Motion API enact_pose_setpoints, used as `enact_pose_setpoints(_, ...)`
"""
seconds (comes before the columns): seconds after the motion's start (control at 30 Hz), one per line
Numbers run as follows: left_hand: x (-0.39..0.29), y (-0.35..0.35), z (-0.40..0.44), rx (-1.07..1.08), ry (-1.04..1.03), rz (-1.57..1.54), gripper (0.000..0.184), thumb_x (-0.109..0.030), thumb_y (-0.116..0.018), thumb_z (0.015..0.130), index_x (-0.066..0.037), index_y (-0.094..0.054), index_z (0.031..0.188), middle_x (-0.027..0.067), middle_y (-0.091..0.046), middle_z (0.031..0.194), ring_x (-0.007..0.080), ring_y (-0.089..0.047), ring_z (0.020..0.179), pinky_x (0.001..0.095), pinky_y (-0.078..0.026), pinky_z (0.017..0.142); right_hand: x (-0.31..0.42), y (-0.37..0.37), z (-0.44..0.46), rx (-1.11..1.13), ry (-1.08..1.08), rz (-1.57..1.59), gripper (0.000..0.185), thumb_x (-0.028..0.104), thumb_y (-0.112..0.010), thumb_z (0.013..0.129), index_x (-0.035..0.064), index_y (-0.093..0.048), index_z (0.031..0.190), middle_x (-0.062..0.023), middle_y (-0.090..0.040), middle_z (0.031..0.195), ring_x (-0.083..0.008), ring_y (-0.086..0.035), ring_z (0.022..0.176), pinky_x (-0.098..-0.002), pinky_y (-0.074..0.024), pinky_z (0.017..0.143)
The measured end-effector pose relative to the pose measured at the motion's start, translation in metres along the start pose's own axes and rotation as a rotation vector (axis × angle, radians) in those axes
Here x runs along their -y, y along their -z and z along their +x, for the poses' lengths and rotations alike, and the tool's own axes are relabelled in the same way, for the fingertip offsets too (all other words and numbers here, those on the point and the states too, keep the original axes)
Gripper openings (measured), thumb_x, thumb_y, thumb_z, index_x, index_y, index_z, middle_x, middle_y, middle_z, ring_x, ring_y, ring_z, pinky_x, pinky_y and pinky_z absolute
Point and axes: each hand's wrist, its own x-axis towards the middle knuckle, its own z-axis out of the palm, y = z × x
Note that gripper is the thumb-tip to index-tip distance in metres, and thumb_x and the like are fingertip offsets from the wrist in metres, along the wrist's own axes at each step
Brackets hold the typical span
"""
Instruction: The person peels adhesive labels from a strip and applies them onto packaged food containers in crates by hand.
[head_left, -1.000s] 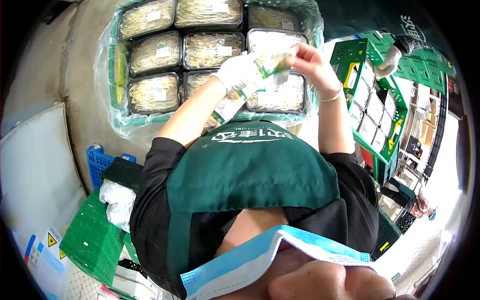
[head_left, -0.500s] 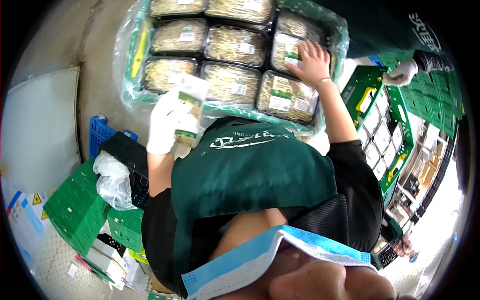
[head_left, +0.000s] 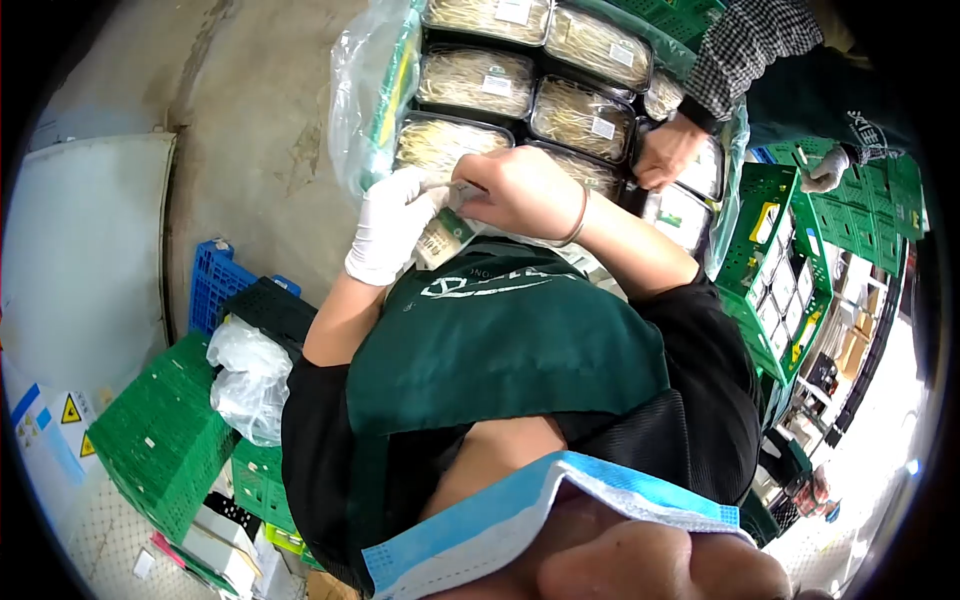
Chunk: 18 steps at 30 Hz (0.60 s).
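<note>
My left hand [head_left: 392, 228], in a white glove, is closed on a sheet of printed green-and-white labels [head_left: 440, 243] in front of my apron. My bare right hand [head_left: 525, 192] meets it, fingers pinched at the upper edge of the labels; its fingertips are partly hidden. Just beyond both hands stands a plastic-lined green crate [head_left: 405, 75]. Inside are black trays of pale, thin sprouts under clear film, among them a tray [head_left: 452, 143] close to my hands. Several trays carry a white sticker.
A co-worker's bare hand [head_left: 672, 152] reaches into the crate's right side. Another gloved hand [head_left: 826, 170] is near a green crate of packed trays [head_left: 765, 350]. At left are a blue crate [head_left: 212, 285], stacked green crates [head_left: 160, 430] and a clear plastic bag [head_left: 248, 385].
My right hand has left the trays and come over to the labels at my left hand. The crate appears further right in view. A co-worker's hand has come into the crate.
</note>
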Motion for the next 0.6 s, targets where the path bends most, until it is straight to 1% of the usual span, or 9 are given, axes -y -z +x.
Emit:
enact_pose_setpoints(0.1,0.008,0.032,0.003,0.018,-0.101,0.25,0.022,-0.004,-0.064,0.069,-0.002,-0.044,0.061,-0.0022,-0.045,0.059,0.0047,-0.039,0.054,0.0223,-0.036,0.048,0.003,-0.004,0.021,0.031,-0.022,0.019,0.019,0.023,-0.059,0.067,0.0055,-0.055,0.072,-0.0138,-0.055,0.061,-0.0289,-0.056,0.056,-0.0372,-0.0452,0.055)
enact_pose_setpoints(0.13,-0.005,0.041,0.003,0.102,-0.006,0.356,0.016,-0.005,-0.065,0.068,-0.001,-0.05,0.066,0.0,-0.049,0.06,0.006,-0.045,0.055,0.022,-0.039,0.049,-0.003,0.001,0.025,0.06,-0.187,-0.088,0.018,0.024,-0.059,0.067,0.0069,-0.056,0.068,-0.012,-0.057,0.062,-0.0271,-0.056,0.056,-0.0355,-0.0455,0.054)
enact_pose_setpoints(0.2,-0.006,0.071,-0.001,0.168,0.175,-0.119,0.013,-0.006,-0.064,0.069,0.001,-0.054,0.074,0.004,-0.054,0.065,0.0091,-0.052,0.057,0.0223,-0.043,0.051,-0.048,0.02,0.026,-0.054,-0.533,-0.049,0.021,0.028,-0.062,0.068,0.0085,-0.06,0.074,-0.0089,-0.059,0.065,-0.0194,-0.057,0.059,-0.0302,-0.0461,0.055)
enact_pose_setpoints(0.27,0.018,0.118,0.002,0.005,0.164,0.0,0.015,-0.006,-0.061,0.071,0.004,-0.056,0.082,0.008,-0.057,0.072,0.0128,-0.056,0.06,0.023,-0.046,0.053,-0.121,0.028,0.012,-0.486,-0.722,0.397,0.017,0.018,-0.064,0.07,0.0022,-0.059,0.073,-0.0073,-0.058,0.065,-0.012,-0.054,0.056,-0.0221,-0.0435,0.051)
enact_pose_setpoints(0.33,0.006,0.148,0.0,-0.256,0.094,0.026,0.015,-0.006,-0.059,0.072,0.004,-0.056,0.083,0.0093,-0.058,0.075,0.0127,-0.056,0.06,0.0228,-0.046,0.053,-0.187,0.028,0.005,-1.018,-0.846,1.251,0.011,0.008,-0.062,0.073,-0.0006,-0.055,0.076,-0.0088,-0.057,0.065,-0.0125,-0.053,0.056,-0.0198,-0.04,0.044)
enact_pose_setpoints(0.4,0.001,0.174,-0.008,-0.419,0.041,-0.122,0.018,-0.004,-0.058,0.072,0.006,-0.056,0.087,0.0108,-0.059,0.079,0.0146,-0.057,0.065,0.0226,-0.046,0.058,-0.236,0.017,0.012,-1.288,-0.811,1.457,0.014,0.005,-0.059,0.074,-0.0025,-0.051,0.083,-0.0097,-0.057,0.066,-0.0148,-0.056,0.058,-0.0199,-0.041,0.043)
enact_pose_setpoints(0.47,0.003,0.199,-0.02,-0.63,-0.039,0.014,0.024,-0.001,-0.057,0.072,0.007,-0.054,0.095,0.013,-0.059,0.084,0.0186,-0.058,0.071,0.0253,-0.047,0.066,-0.256,0.009,0.028,-1.373,-1.05,1.398,0.01,0.004,-0.057,0.076,0.0005,-0.05,0.082,-0.0069,-0.056,0.067,-0.0152,-0.054,0.053,-0.02,-0.0392,0.041)
enact_pose_setpoints(0.53,0.004,0.217,-0.036,-0.603,-0.1,-0.24,0.036,0.008,-0.05,0.071,0.007,-0.047,0.106,0.0163,-0.055,0.096,0.0234,-0.056,0.082,0.0304,-0.047,0.073,-0.261,0.011,0.034,-1.29,-1.192,1.275,0.009,0.006,-0.056,0.077,0.0008,-0.05,0.079,-0.0071,-0.055,0.063,-0.0152,-0.052,0.048,-0.0207,-0.0369,0.038)
enact_pose_setpoints(0.6,-0.013,0.198,-0.039,-0.412,-0.153,-0.184,0.037,0.009,-0.049,0.07,0.007,-0.047,0.106,0.0172,-0.054,0.098,0.0239,-0.056,0.083,0.0305,-0.047,0.073,-0.299,0.005,0.018,-1.039,-1.305,1.165,0.017,0.017,-0.06,0.076,0.0035,-0.05,0.073,-0.0067,-0.054,0.059,-0.0134,-0.05,0.042,-0.0204,-0.0327,0.032)
